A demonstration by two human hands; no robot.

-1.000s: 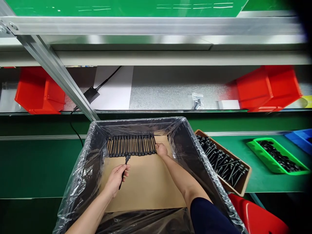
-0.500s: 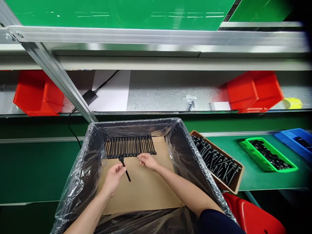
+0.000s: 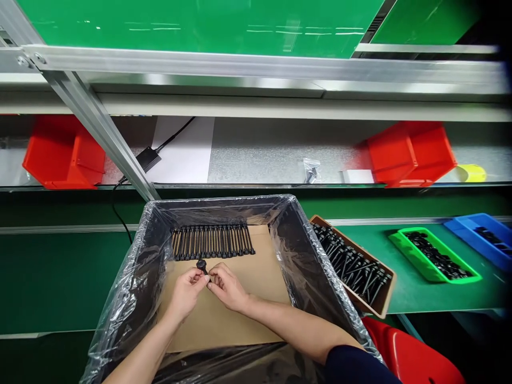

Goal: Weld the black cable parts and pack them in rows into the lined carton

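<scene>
Both hands are over the cardboard sheet (image 3: pixel 228 320) inside a plastic-lined bin (image 3: pixel 224 202). My left hand (image 3: pixel 188 290) pinches a black screw-like part (image 3: pixel 201 265), its wide head pointing up and away. My right hand (image 3: pixel 227 286) closes its fingertips on the lower part of the same piece, touching my left fingertips; most of the shaft is hidden by the fingers. Just beyond the hands, a row of several similar black parts (image 3: pixel 212 241) lies side by side along the far edge of the cardboard.
Right of the bin stand a brown box (image 3: pixel 390 298) of black screws, a green tray (image 3: pixel 434 277) and a blue tray (image 3: pixel 464 234) of small black parts. A red stool (image 3: pixel 416 354) is below. Red bins (image 3: pixel 412 154) sit on the shelf behind an aluminium frame.
My right hand has moved left and down from beside the row to the part in my left hand and closed on it. The part's lower end is now covered.
</scene>
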